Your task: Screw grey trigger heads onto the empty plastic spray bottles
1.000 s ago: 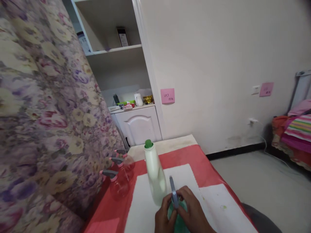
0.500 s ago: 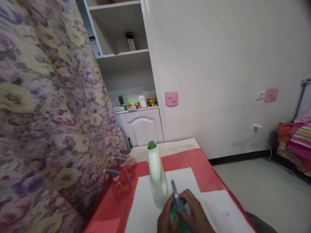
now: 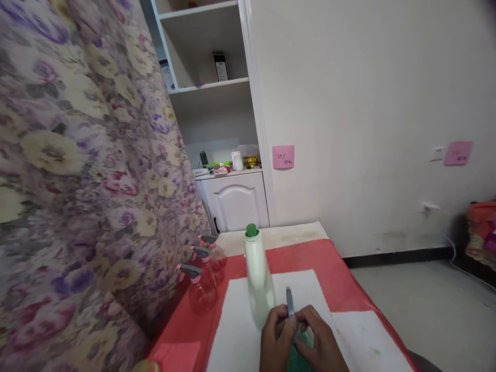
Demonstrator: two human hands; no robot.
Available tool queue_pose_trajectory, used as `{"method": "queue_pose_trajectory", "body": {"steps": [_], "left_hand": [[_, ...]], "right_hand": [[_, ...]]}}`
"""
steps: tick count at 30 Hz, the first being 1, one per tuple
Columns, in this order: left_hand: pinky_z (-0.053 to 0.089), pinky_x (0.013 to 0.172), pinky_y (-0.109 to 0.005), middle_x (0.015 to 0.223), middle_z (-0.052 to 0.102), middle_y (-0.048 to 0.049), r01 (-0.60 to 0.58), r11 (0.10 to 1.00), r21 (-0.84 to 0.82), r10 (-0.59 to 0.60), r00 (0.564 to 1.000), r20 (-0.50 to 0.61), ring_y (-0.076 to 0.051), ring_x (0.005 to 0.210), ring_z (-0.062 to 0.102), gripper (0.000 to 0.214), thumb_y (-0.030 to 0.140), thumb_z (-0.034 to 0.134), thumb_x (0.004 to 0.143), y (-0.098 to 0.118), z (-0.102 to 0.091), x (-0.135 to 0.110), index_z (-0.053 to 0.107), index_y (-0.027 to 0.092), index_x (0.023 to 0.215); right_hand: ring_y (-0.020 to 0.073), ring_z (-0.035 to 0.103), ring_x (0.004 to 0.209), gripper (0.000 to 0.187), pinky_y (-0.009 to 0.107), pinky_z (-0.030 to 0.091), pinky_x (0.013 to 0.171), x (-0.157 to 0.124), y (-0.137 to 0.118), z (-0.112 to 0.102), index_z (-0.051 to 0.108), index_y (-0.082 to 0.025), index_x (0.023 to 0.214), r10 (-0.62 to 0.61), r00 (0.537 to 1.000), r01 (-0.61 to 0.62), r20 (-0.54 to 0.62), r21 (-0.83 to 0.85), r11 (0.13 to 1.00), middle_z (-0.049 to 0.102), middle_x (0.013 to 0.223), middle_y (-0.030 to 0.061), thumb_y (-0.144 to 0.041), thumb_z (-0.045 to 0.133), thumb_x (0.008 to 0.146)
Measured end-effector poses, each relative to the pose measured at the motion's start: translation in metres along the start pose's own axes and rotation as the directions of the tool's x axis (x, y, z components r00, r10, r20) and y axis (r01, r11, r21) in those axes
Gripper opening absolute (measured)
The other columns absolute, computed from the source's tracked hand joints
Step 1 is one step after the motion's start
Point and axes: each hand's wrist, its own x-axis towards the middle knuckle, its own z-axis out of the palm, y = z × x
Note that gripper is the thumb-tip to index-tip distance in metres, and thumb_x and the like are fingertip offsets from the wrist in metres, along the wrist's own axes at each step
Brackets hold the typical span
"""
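At the bottom of the view, my left hand (image 3: 276, 336) and my right hand (image 3: 321, 338) meet around the top of a green spray bottle (image 3: 299, 359) with a grey spray head (image 3: 290, 305). The fingers of both are bent closed around the neck and head, so the joint between them is mostly hidden. Just beyond my left hand, a tall pale green bottle (image 3: 259, 279) stands upright on white paper (image 3: 232, 330). A darker green stopper-like piece (image 3: 251, 230) shows in its mouth.
Several clear pink spray bottles with grey heads (image 3: 203, 297) stand left on the red table cover (image 3: 306, 253). A second sheet of paper (image 3: 368, 336) lies right. A flowered curtain (image 3: 96, 206) hangs left; a shelf cabinet (image 3: 236, 201) stands behind. Something yellowish (image 3: 145, 366) shows bottom left.
The camera view has turned slightly left, so everything sits farther right. My fingers have shifted on the spray head, the left ones now wrapping it more closely.
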Motion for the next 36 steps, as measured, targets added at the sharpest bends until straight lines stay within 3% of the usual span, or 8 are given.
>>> {"method": "queue_pose_trajectory", "body": {"steps": [4, 8, 13, 17, 22, 29, 33, 36], "left_hand": [[0.052, 0.072, -0.032, 0.073, 0.066, -0.0020, 0.007, 0.998, -0.057, -0.007, 1.000, 0.015, -0.021, 0.073, 0.065, 0.046, 0.063, 0.072, 0.067, 0.000, 0.000, 0.003, 0.064, 0.019, 0.077], [0.052, 0.076, -0.033, 0.092, 0.067, -0.0059, -0.025, 0.999, -0.034, 0.026, 0.999, 0.022, -0.022, 0.082, 0.065, 0.040, 0.058, 0.070, 0.073, -0.010, -0.003, 0.004, 0.061, 0.019, 0.076], [0.051, 0.086, -0.035, 0.100, 0.064, -0.0083, -0.099, 0.995, 0.010, 0.099, 0.990, -0.104, -0.027, 0.095, 0.064, 0.040, 0.059, 0.068, 0.073, -0.027, 0.000, 0.004, 0.061, 0.020, 0.071], [0.051, 0.088, -0.037, 0.101, 0.064, -0.0081, -0.118, 0.992, 0.039, 0.122, 0.984, -0.129, -0.026, 0.093, 0.064, 0.043, 0.063, 0.067, 0.072, -0.032, 0.002, 0.005, 0.061, 0.020, 0.070], [0.052, 0.089, -0.038, 0.100, 0.065, -0.0093, -0.126, 0.989, 0.079, 0.136, 0.981, -0.141, -0.028, 0.095, 0.064, 0.049, 0.070, 0.065, 0.070, -0.037, 0.000, 0.008, 0.061, 0.021, 0.067], [0.053, 0.085, -0.036, 0.099, 0.064, -0.0082, -0.120, 0.993, 0.002, 0.119, 0.983, -0.137, -0.026, 0.090, 0.064, 0.050, 0.070, 0.067, 0.067, -0.040, 0.001, 0.011, 0.058, 0.021, 0.067], [0.054, 0.083, -0.036, 0.101, 0.064, -0.0077, -0.116, 0.993, 0.003, 0.116, 0.986, -0.118, -0.025, 0.091, 0.064, 0.047, 0.067, 0.068, 0.067, -0.034, 0.000, 0.008, 0.059, 0.021, 0.067], [0.054, 0.081, -0.036, 0.102, 0.064, -0.0076, -0.102, 0.995, -0.004, 0.101, 0.988, -0.115, -0.025, 0.089, 0.065, 0.047, 0.067, 0.068, 0.068, -0.032, 0.000, 0.007, 0.059, 0.021, 0.067]], "right_hand": [[0.0197, 0.060, 0.075, 0.008, 0.029, 0.051, 0.071, 0.000, 0.001, -0.001, 0.061, -0.022, 0.082, 0.033, 0.999, -0.033, 0.005, 0.006, 0.999, 0.059, 0.077, 0.0002, -0.017, 0.062, 0.076], [0.0210, 0.061, 0.081, 0.011, 0.031, 0.052, 0.075, 0.001, -0.001, -0.005, 0.063, -0.023, 0.093, 0.018, 0.997, -0.023, 0.080, 0.064, 0.998, 0.061, 0.084, 0.0017, -0.023, 0.061, 0.081], [0.0226, 0.061, 0.094, 0.012, 0.034, 0.051, 0.087, 0.001, 0.004, -0.006, 0.059, -0.023, 0.097, -0.042, 0.985, 0.016, 0.170, 0.150, 0.989, 0.061, 0.096, 0.0049, -0.025, 0.053, 0.087], [0.0231, 0.061, 0.089, 0.004, 0.033, 0.050, 0.082, 0.001, 0.011, 0.000, 0.057, -0.023, 0.086, 0.002, 0.995, -0.010, 0.099, 0.084, 0.996, 0.062, 0.090, 0.0033, -0.026, 0.058, 0.083], [0.0223, 0.060, 0.075, 0.012, 0.032, 0.051, 0.071, -0.002, 0.021, 0.018, 0.054, -0.024, 0.076, 0.092, 0.987, -0.087, -0.128, 0.050, 0.995, 0.058, 0.074, -0.0003, -0.030, 0.064, 0.075], [0.0261, 0.066, 0.088, 0.026, 0.035, 0.053, 0.081, -0.001, 0.026, 0.016, 0.065, -0.024, 0.092, -0.085, 0.996, 0.083, 0.002, 0.201, 0.976, 0.068, 0.093, 0.0071, -0.046, 0.061, 0.080], [0.0232, 0.066, 0.080, 0.018, 0.031, 0.054, 0.075, 0.000, 0.026, 0.021, 0.060, -0.024, 0.077, 0.015, 0.991, 0.006, -0.135, 0.155, 0.988, 0.064, 0.081, 0.0033, -0.041, 0.063, 0.079], [0.0231, 0.067, 0.081, 0.020, 0.031, 0.055, 0.075, -0.001, 0.026, 0.022, 0.061, -0.024, 0.083, 0.039, 0.992, -0.018, -0.121, 0.175, 0.984, 0.064, 0.085, 0.0038, -0.043, 0.062, 0.079]]}}
